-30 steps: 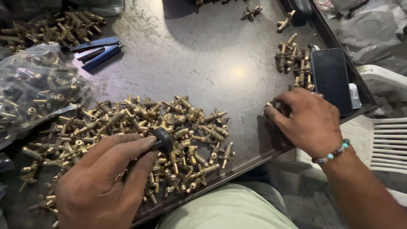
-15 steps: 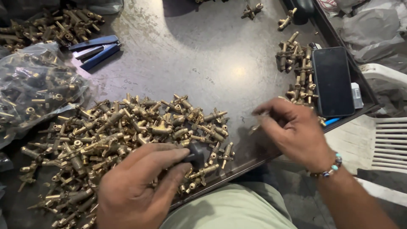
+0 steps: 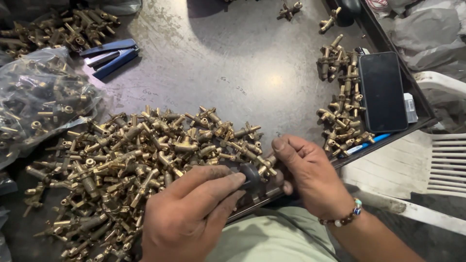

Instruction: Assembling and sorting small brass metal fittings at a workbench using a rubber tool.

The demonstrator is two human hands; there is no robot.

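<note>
At tray edge, small brass valve (image 3: 266, 165), dark knob (image 3: 250, 173), pinched by both hands' fingers (image 3: 284, 147)

A dark grey metal table (image 3: 233, 63) filled most of the frame. Its top was scratched and a bit shiny. A bright patch of light sat on it near the upper middle. A raised edge ran along the right side of the table, slanting down toward the bottom middle. Past that edge, at the right of the frame, stood a white plastic chair (image 3: 444, 165) with thin slats. It looked dusty. In the upper right corner lay some crumpled grey plastic sheet (image 3: 427, 29). The floor in the lower right corner was dark and hard to make out.
</note>
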